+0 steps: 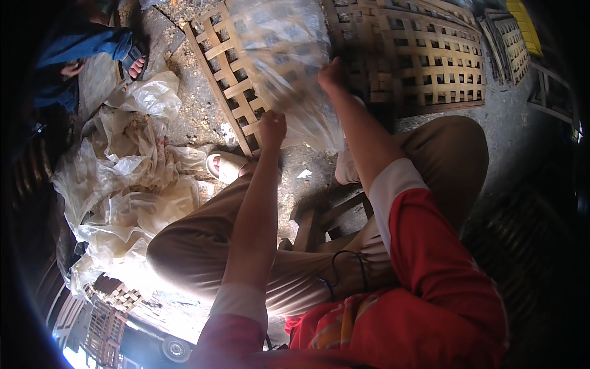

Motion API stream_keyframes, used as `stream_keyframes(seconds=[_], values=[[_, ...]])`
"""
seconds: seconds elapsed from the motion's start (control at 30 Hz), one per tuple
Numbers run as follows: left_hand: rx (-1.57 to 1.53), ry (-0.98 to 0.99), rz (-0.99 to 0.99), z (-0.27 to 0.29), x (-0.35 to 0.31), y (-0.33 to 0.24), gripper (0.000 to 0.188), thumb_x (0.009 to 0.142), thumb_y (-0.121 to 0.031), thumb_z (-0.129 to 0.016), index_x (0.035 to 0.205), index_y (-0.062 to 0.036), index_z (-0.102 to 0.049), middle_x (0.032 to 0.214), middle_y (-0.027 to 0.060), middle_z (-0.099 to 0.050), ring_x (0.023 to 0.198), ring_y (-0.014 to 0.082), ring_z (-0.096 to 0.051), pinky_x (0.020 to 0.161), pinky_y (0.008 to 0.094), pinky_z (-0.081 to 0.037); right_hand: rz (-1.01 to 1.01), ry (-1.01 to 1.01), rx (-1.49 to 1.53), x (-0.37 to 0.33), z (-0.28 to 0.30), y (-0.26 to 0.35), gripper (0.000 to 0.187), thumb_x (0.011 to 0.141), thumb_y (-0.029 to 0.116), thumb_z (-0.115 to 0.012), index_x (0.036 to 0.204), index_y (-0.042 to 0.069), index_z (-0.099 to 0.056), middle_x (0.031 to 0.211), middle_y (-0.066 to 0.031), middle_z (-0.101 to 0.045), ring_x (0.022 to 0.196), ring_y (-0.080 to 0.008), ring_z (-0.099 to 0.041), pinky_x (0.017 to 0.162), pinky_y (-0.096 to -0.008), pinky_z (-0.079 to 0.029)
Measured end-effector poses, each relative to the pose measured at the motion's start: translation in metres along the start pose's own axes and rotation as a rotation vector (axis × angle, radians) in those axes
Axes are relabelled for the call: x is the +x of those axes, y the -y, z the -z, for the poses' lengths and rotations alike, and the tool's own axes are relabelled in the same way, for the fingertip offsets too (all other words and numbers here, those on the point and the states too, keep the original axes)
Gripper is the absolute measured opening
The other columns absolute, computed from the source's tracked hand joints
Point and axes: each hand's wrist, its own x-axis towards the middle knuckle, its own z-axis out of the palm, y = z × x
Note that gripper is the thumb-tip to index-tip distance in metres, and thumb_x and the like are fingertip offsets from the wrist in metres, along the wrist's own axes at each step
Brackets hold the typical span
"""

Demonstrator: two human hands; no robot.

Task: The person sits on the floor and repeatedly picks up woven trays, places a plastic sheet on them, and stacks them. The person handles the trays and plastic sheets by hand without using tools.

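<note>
A clear plastic sheet (pixel 289 58) lies stretched over a woven wooden lattice panel (pixel 227 61) in front of my knees. My left hand (pixel 272 128) is closed at the sheet's near left edge, above the panel's near corner. Farther out, my right hand (pixel 332 75) is closed on the sheet's right edge. Loose folds of plastic hang between the two hands. The fingertips of both hands are turned away, and slight blur softens them.
Crumpled plastic sheets (pixel 129 166) are heaped at the left. More lattice panels (pixel 430 58) are stacked at the right, near a yellow object (pixel 524 27). A wooden frame (pixel 313 224) stands between my legs. Another person's foot (pixel 136 64) rests at the far left.
</note>
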Motion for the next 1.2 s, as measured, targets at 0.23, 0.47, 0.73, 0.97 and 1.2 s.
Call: stream_keyframes(seconds=[0.23, 0.47, 0.73, 0.97, 1.2], values=[[-0.568, -0.025, 0.209, 0.041, 0.011, 0.015, 0.025, 0.078, -0.019, -0.068, 0.067, 0.0005, -0.057, 0.055, 0.0042, -0.050, 0.053, 0.0110, -0.042, 0.051, 0.0336, -0.036, 0.165, 0.041, 0.193, 0.006, -0.007, 0.006, 0.022, 0.088, 0.013, -0.055, 0.108, 0.005, -0.052, 0.106, -0.0232, -0.064, 0.103, -0.0422, -0.061, 0.084, -0.0475, -0.048], [-0.268, -0.187, 0.286, 0.059, -0.005, 0.048, 0.040, 0.072, -0.029, -0.082, 0.068, -0.0005, -0.055, 0.063, 0.0049, -0.055, 0.059, 0.0168, -0.050, 0.059, 0.0336, -0.043, 0.164, 0.217, 0.233, -0.001, 0.018, 0.055, 0.031, 0.089, 0.016, -0.055, 0.118, 0.006, -0.050, 0.117, -0.0227, -0.061, 0.112, -0.0428, -0.057, 0.094, -0.0476, -0.045], [-0.215, -0.255, 0.212, 0.041, -0.039, 0.039, 0.036, 0.073, -0.026, -0.081, 0.091, -0.0016, -0.062, 0.073, 0.0114, -0.066, 0.067, 0.0239, -0.064, 0.067, 0.0361, -0.050, 0.141, 0.155, 0.225, 0.014, -0.009, 0.060, 0.046, 0.086, 0.023, -0.060, 0.128, 0.007, -0.050, 0.123, -0.0215, -0.060, 0.113, -0.0391, -0.059, 0.095, -0.0436, -0.047], [-0.110, -0.280, 0.081, 0.050, -0.014, 0.038, 0.020, 0.089, -0.021, -0.063, 0.094, -0.0017, -0.062, 0.075, 0.0129, -0.070, 0.069, 0.0291, -0.068, 0.065, 0.0383, -0.052, 0.217, 0.145, 0.123, 0.051, -0.034, 0.075, 0.024, 0.080, 0.014, -0.063, 0.104, 0.006, -0.062, 0.099, -0.0190, -0.068, 0.099, -0.0358, -0.066, 0.083, -0.0412, -0.053], [-0.001, -0.296, 0.306, 0.038, -0.012, 0.054, 0.033, 0.087, -0.028, -0.068, 0.103, -0.0004, -0.059, 0.085, 0.0155, -0.069, 0.067, 0.0285, -0.068, 0.058, 0.0382, -0.053, 0.257, 0.035, 0.139, 0.039, -0.027, 0.066, 0.036, 0.081, 0.019, -0.066, 0.112, 0.007, -0.052, 0.103, -0.0202, -0.066, 0.102, -0.0408, -0.063, 0.087, -0.0470, -0.051]])
